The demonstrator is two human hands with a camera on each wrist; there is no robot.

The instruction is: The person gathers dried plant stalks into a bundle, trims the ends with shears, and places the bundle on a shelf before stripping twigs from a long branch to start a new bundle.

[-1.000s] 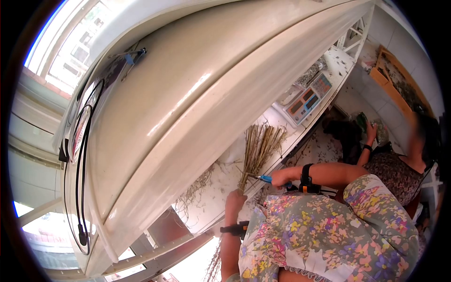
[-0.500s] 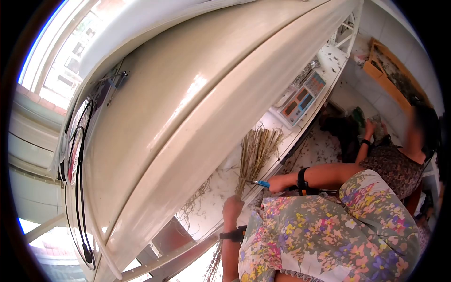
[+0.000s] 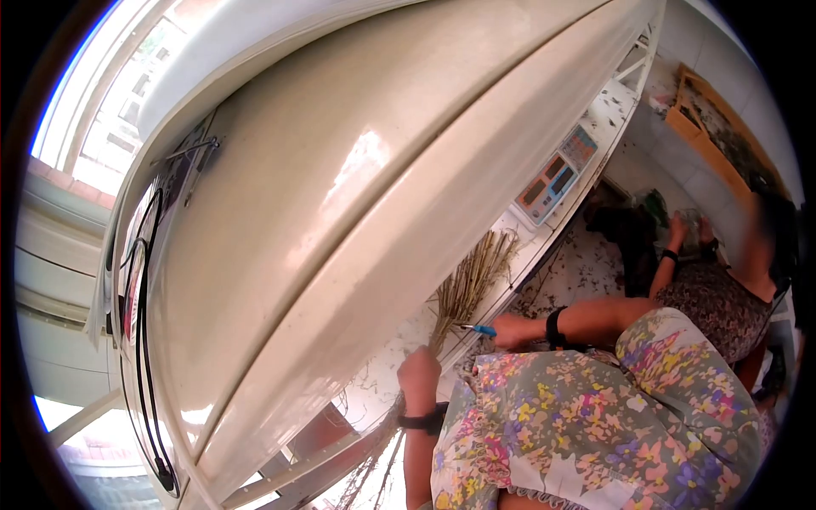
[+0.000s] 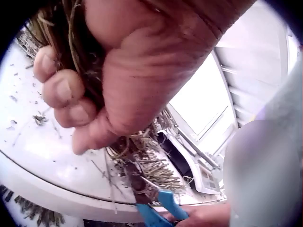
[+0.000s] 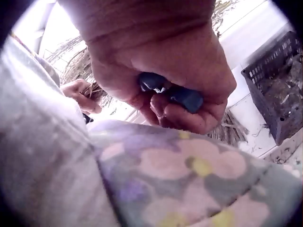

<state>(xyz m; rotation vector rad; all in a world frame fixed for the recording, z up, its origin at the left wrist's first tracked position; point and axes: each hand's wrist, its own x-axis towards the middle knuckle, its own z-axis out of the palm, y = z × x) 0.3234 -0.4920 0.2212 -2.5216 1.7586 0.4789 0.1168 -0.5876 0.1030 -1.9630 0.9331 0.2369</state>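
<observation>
My left hand [image 3: 420, 374] grips a bundle of dry brown stems [image 4: 66, 28], its fingers and thumb curled round them. The cut ends [image 3: 480, 272] fan out over the white tabletop, while thin twiggy ends [image 3: 374, 467] trail down past the wrist. In my right hand [image 3: 515, 331] are blue-handled pruning shears [image 4: 156, 208], their grips squeezed in the palm. The blades [image 4: 137, 184] lie across the stems just beyond the left hand. In the right wrist view, the blue handles [image 5: 187, 99] show between the curled fingers.
A large cream hood [image 3: 340, 229] arches close over the table. A digital scale [image 3: 552, 183] stands farther along the table. To the right, another person [image 3: 714, 297] sits handling something near a wooden tray [image 3: 722, 127]. A dark plastic crate [image 5: 279, 90] shows in the right wrist view.
The head view shifts a little. The left hand keeps its grip, and more twiggy ends show below its wrist. The shears stay at the stems, having moved only slightly.
</observation>
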